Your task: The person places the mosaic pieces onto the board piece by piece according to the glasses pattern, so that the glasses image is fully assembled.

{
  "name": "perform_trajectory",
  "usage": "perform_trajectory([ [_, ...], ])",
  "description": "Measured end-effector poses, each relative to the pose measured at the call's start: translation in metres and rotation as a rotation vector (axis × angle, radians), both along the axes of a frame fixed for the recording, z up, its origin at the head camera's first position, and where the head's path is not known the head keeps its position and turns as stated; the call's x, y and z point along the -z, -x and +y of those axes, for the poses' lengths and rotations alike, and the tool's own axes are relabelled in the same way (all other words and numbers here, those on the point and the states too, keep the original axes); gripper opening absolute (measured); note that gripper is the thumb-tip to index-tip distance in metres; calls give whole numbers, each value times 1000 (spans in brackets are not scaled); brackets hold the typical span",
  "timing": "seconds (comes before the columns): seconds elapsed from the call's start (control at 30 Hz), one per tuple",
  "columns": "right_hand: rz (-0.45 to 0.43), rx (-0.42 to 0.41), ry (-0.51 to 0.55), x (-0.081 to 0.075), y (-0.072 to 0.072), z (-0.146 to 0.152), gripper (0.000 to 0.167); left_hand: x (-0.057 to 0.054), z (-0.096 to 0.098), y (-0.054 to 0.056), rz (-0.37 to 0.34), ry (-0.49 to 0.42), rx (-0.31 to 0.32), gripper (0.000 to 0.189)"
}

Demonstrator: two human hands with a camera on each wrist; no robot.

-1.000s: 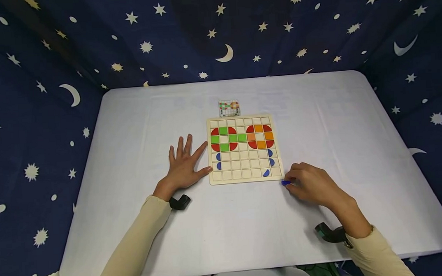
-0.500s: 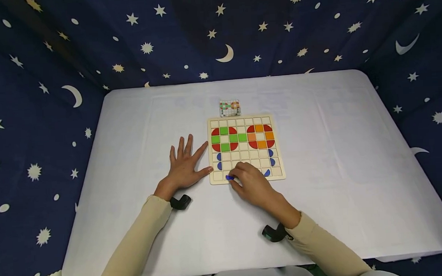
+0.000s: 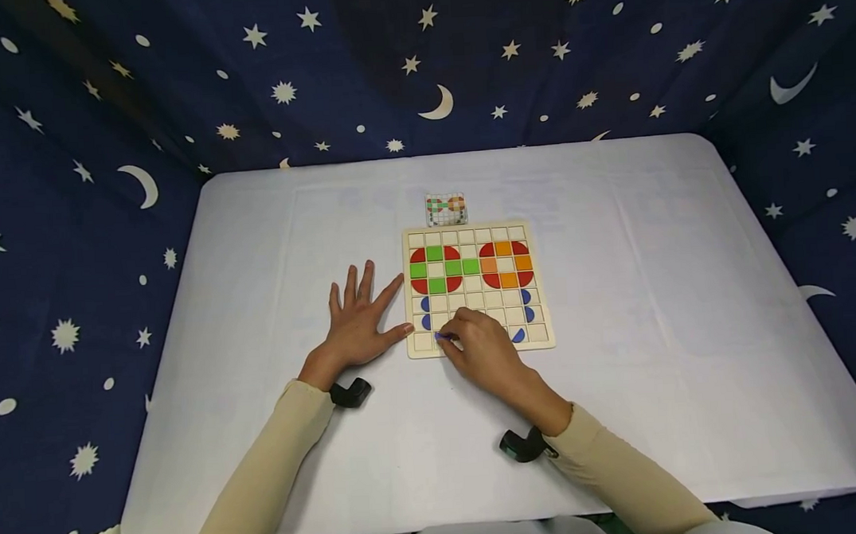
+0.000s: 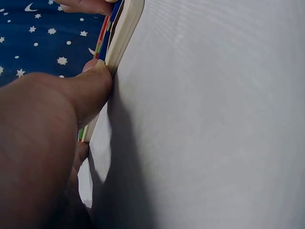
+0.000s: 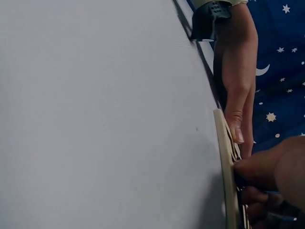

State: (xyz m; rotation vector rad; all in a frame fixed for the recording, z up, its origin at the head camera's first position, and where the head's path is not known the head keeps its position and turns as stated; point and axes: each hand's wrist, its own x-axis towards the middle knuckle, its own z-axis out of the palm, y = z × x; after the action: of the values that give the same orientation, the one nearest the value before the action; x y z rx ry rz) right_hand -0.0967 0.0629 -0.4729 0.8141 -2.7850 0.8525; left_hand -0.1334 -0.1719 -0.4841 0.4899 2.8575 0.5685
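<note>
A square wooden grid board (image 3: 543, 334) lies on the white table. My left hand (image 3: 357, 332) rests flat with spread fingers at its left side, thumb and forefinger touching the edge. Between thumb and fingers of my right hand (image 3: 491, 358) is a small blue piece (image 3: 441, 336), held at the board's bottom row, left of its middle; the fingers partly hide its shape. Blue half-round pieces (image 3: 426, 321) sit in the left column, with others (image 3: 526, 296) on the right. A blue piece (image 3: 519, 335) lies slanted in the bottom row. Red, green and orange pieces (image 3: 503, 280) form two rings higher up.
A small pattern card (image 3: 445, 209) lies just beyond the board's far edge. White cloth (image 3: 651, 289) covers the table. A dark blue starry curtain (image 3: 362, 63) surrounds its back and sides. Each wrist wears a black camera (image 3: 352, 393).
My right hand has moved left with the blue piece, from beside the board's lower right corner to its bottom row, then slightly farther onto the board. The left hand has stayed put.
</note>
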Motion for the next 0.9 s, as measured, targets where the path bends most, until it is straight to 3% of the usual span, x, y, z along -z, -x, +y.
perform_trajectory([
  [0.2, -15, 24, 1, -3, 4, -1, 7, 0, 1, 1, -5, 23, 1, 83],
  [0.37, -5, 7, -34, -6, 7, -3, 16, 0, 1, 1, -1, 28, 1, 83],
  [0.7, 71, -39, -96, -3, 8, -9, 20, 0, 2, 1, -11, 23, 7, 83],
  [0.9, 126, -64, -164, -6, 21, -16, 18, 0, 0, 0, -7, 3, 8, 83],
])
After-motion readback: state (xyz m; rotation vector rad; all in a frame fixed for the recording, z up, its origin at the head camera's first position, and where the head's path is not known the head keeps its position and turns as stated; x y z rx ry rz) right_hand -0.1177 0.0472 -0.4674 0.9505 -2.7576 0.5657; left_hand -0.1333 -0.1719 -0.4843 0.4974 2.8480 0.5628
